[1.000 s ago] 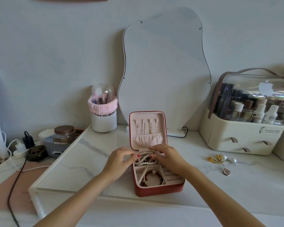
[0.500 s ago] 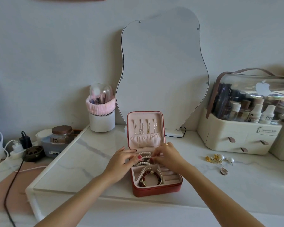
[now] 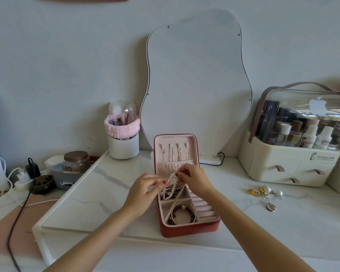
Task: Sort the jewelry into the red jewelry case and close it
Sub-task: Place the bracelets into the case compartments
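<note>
A wavy mirror (image 3: 196, 83) leans against the wall at upper centre. At lower centre, the red jewelry case (image 3: 188, 229) sits open on the marble table (image 3: 98, 195). Above its rear compartment, the left hand (image 3: 143, 190) and right hand (image 3: 193, 178) each pinch a pearl strand (image 3: 170, 186). Loose earrings (image 3: 262, 192) lie at the right.
</note>
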